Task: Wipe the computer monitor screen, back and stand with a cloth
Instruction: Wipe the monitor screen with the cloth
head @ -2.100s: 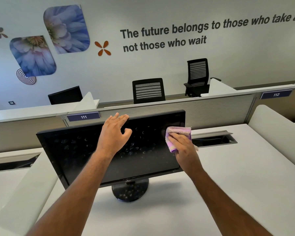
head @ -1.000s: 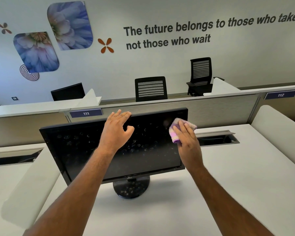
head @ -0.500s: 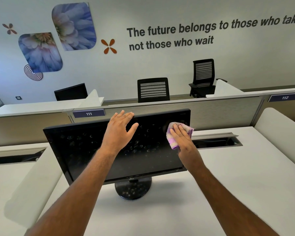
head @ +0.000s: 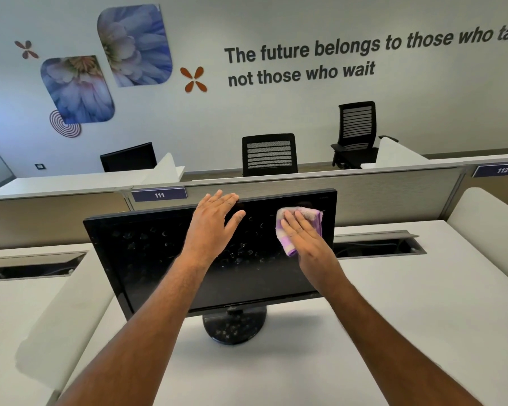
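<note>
One desk [head: 393, 332]. One monitor [head: 159, 259] on one round stand [head: 234, 326], screen spotted. My left hand [head: 213, 227]: fingers straight, tips over the monitor's top edge, holding nothing. My right hand [head: 302, 238]: fingers flat, pressing one cloth [head: 288, 247] against the screen's upper right; cloth lies under my fingers. Two number plates behind, 111 [head: 159, 195] and 112 [head: 502, 170]. Two chairs [head: 269, 155] beyond.

On the far wall [head: 276, 118], dark lettering [head: 364, 54] is read: "The future belongs to those who tak", cut off at the right edge, with "not those who wait" below. "111" is shown on a dark nameplate [head: 159, 195] on the partition [head: 379, 197] behind the monitor [head: 159, 259]; "112" on a second nameplate [head: 502, 170], far right. The logo on the monitor's lower bezel is too small to read.
</note>
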Motion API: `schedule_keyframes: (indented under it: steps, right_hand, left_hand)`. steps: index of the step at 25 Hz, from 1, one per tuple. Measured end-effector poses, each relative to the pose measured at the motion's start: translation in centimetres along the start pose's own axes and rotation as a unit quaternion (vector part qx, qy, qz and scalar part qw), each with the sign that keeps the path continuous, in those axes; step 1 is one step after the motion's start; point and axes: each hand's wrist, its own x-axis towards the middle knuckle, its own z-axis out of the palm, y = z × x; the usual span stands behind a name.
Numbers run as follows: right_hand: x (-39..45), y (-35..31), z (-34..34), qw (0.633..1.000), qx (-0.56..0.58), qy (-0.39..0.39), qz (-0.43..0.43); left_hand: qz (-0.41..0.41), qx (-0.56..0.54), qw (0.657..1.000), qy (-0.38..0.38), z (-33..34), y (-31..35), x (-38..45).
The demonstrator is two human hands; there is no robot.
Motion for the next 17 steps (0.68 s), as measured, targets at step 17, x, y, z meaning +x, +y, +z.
schedule_keyframes:
  steps: [17]
  right_hand:
    - [1.6, -3.5, 0.4, 0.999, 0.002, -0.035, -0.035]
  left_hand:
    - [-0.008, -0.014, 1.000, 0.005, -0.1, 0.2, -0.2]
